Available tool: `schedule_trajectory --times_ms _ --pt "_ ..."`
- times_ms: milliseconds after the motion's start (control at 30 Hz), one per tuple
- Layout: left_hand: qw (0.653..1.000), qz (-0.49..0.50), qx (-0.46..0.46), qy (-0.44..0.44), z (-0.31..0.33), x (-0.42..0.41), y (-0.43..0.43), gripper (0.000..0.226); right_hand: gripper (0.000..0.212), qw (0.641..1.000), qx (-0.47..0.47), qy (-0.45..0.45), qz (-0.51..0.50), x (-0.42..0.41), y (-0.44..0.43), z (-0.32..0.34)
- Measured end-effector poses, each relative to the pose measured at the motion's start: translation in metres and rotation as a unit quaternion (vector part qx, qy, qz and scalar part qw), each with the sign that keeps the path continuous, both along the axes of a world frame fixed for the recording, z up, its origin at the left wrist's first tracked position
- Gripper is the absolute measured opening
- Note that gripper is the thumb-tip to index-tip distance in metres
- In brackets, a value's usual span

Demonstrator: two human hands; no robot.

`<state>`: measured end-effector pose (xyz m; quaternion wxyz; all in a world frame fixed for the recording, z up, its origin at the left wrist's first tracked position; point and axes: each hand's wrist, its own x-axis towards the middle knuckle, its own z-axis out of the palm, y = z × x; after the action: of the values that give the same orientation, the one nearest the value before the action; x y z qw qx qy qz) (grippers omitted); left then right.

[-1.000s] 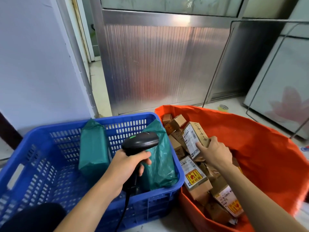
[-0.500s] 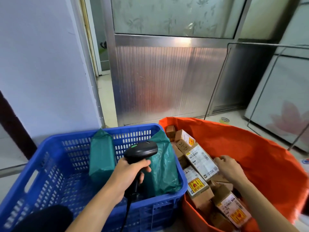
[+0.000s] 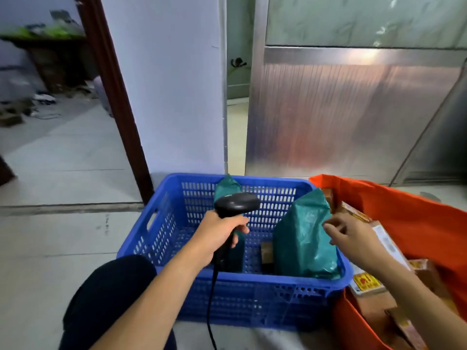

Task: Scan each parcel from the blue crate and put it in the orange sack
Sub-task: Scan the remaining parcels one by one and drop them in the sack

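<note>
While the left hand [image 3: 222, 233] grips the scanner [image 3: 236, 202] above the blue crate [image 3: 177, 178], the right hand [image 3: 353, 239], fingers loosely spread, hovers by the green parcel [image 3: 302, 238] at the crate's 3 o'clock wall. Likely next: grasp it, scan, then drop it into the orange sack [image 3: 409, 215] further toward 3 o'clock.

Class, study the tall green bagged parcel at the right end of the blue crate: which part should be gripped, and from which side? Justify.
Probably its upper part, from the right and above, with the right hand. The green bagged parcel stands upright, its soft top rising above the blue crate rim, free to pinch; the left hand grips the scanner.
</note>
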<state>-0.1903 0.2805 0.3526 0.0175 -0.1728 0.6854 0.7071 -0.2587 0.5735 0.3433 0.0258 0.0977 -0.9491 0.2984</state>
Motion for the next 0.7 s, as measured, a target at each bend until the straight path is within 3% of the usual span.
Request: schedule_trajectory --times_ms 300,533,700 --pt "0.997 -0.003 -0.081 -0.006 -0.004 0.033 -0.061 0.012 0.016 0.988 0.103 -0.036 0.11 -0.038 -0.094 -0.024" --pt "0.996 -0.009 -0.079 -0.044 -0.01 0.023 -0.084 0.012 0.01 0.959 0.212 -0.103 0.155 -0.07 -0.145 -0.06" --pt "0.986 -0.044 -0.15 -0.056 -0.014 0.009 -0.09 0.007 0.045 0.957 0.196 -0.166 0.135 -0.097 -0.179 -0.094"
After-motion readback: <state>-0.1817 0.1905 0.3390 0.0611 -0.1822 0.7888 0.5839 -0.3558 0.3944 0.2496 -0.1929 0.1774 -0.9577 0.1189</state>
